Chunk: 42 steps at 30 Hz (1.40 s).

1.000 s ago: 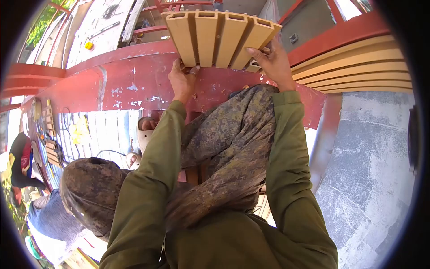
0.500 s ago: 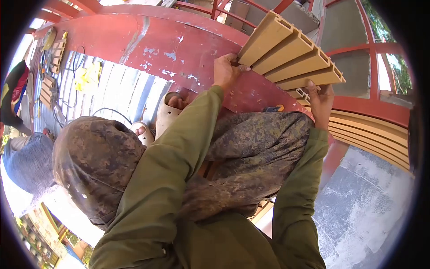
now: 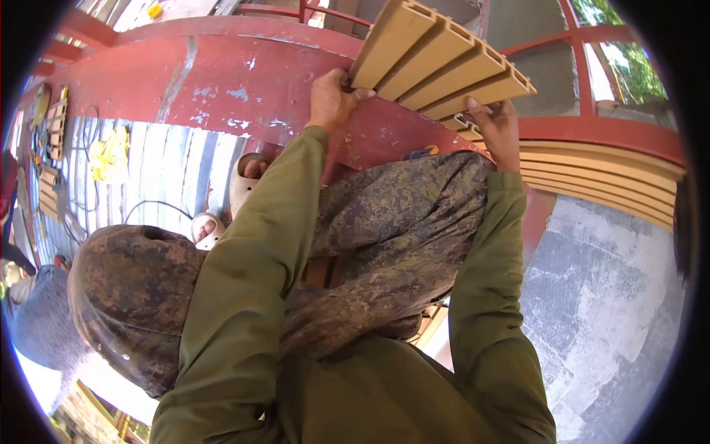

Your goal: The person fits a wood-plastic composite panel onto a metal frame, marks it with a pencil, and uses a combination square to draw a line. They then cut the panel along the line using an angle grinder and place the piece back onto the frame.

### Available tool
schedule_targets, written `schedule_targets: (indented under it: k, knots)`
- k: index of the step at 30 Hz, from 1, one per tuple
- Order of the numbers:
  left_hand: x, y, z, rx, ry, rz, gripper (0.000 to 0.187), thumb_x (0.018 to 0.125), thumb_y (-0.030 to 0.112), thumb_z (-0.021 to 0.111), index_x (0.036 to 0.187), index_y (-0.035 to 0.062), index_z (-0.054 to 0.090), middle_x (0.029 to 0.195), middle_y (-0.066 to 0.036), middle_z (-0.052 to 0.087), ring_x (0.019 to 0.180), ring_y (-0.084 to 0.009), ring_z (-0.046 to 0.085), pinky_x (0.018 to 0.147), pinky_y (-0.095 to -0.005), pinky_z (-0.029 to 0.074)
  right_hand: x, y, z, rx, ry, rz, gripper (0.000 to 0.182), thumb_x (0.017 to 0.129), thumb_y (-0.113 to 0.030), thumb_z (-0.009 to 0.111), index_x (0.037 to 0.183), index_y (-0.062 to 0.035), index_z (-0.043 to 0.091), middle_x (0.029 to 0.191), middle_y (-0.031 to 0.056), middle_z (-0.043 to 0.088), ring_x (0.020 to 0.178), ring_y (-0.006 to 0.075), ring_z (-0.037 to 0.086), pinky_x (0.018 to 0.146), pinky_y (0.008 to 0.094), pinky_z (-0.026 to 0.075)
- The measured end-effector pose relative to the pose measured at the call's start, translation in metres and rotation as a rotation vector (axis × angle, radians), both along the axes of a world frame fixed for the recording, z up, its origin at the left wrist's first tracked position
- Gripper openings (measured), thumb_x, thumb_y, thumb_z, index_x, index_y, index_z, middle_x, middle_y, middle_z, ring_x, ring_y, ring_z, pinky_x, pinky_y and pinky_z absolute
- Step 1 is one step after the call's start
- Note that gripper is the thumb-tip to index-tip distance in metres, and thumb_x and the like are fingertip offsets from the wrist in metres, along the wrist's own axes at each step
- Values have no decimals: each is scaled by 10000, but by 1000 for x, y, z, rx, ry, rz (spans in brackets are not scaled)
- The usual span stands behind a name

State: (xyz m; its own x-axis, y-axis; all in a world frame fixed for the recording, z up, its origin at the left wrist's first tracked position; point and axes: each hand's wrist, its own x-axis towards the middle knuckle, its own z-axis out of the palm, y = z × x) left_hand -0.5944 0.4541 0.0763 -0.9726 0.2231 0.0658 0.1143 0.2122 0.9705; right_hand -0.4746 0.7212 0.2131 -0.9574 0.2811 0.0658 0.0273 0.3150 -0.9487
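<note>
So in the head view, the left hand (image 3: 334, 98) had the near left corner of the fluted tan panel (image 3: 436, 66) pinched between thumb and fingers, and the right hand (image 3: 499, 132) pinched its near right edge. The panel sat tilted above the red beam (image 3: 288, 81).

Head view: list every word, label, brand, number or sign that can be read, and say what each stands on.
None can be read.
Panel: no lettering seen on the side in view.
Red beam: scuffs and bare patches, no lettering seen.
Gray board: pale smears, no lettering seen.
Small yellow object, top left: too small to tell.
</note>
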Motion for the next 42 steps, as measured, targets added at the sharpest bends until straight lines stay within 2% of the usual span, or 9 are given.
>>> schedule_targets:
  k: [2, 7, 9, 13, 19, 22, 32, 37, 42]
  knots:
    - [-5, -4, 10, -179, -2, -71, 396, 750, 221, 898, 966, -45, 701, 898, -145, 746, 792, -198, 698, 745, -345, 555, -1, 8, -7, 83, -44, 52, 448, 901, -157, 776, 1252, 35, 575, 1136, 142, 694, 1042, 211, 676, 914, 374, 558]
    - [-17, -5, 1, -188, 126, -195, 430, 751, 258, 889, 965, -47, 676, 877, -174, 741, 808, -258, 717, 739, -371, 555, 2, 33, -15, 229, -157, 161, 394, 884, -170, 781, 1218, -5, 651, 1106, 100, 726, 1042, 198, 684, 930, 357, 541]
    - [-19, -3, 3, -131, 178, -205, 446, 740, 296, 889, 943, -39, 675, 829, -189, 729, 784, -307, 717, 713, -390, 549, 3, 45, -13, 593, -206, 268, 404, 866, -202, 787, 1220, -45, 671, 1123, 95, 727, 1037, 223, 694, 923, 337, 538]
    - [-23, -4, 7, -315, 205, -275, 451, 802, 345, 836, 987, -36, 680, 900, -225, 730, 869, -369, 718, 760, -436, 546, 9, 45, -27, 386, -191, 245, 352, 893, -168, 751, 1213, -47, 671, 1109, 102, 723, 1040, 223, 681, 910, 360, 541]
    - [-14, -6, 28, -427, 291, -312, 418, 875, 362, 761, 1003, -30, 687, 950, -252, 719, 931, -434, 684, 798, -482, 525, 10, 50, -53, 616, 207, 255, 318, 901, -204, 745, 1168, -39, 693, 1171, 145, 694, 1039, 280, 681, 882, 365, 541]
    - [-14, -6, 33, -414, 286, -327, 408, 894, 359, 742, 1004, -30, 686, 948, -248, 719, 929, -439, 679, 792, -485, 522, 12, 47, -61, 519, 157, 245, 256, 885, -151, 740, 1114, -42, 698, 1217, 122, 663, 1164, 318, 603, 998, 414, 489]
    - [-23, -10, 6, -477, 300, -291, 539, 883, 479, 719, 1020, -36, 639, 905, -255, 698, 886, -453, 662, 769, -514, 511, 8, 38, -58, 458, 127, 179, 203, 884, -104, 710, 1062, -8, 713, 1159, 168, 678, 1069, 355, 650, 918, 405, 512]
    - [-18, -9, 5, -616, 345, -215, 491, 884, 453, 724, 1049, -5, 668, 912, -207, 725, 877, -404, 688, 757, -478, 522, 8, 32, -49, 438, 76, 162, 187, 902, -86, 690, 1066, 2, 713, 1092, 149, 676, 1009, 325, 668, 854, 382, 530]
    - [-14, -8, 2, -585, 357, -169, 584, 858, 553, 704, 994, -6, 606, 870, -215, 690, 834, -425, 658, 726, -508, 507, 7, 32, -41, 471, 11, 185, 182, 896, -51, 689, 1065, 13, 702, 1083, 142, 672, 957, 293, 682, 817, 367, 536]
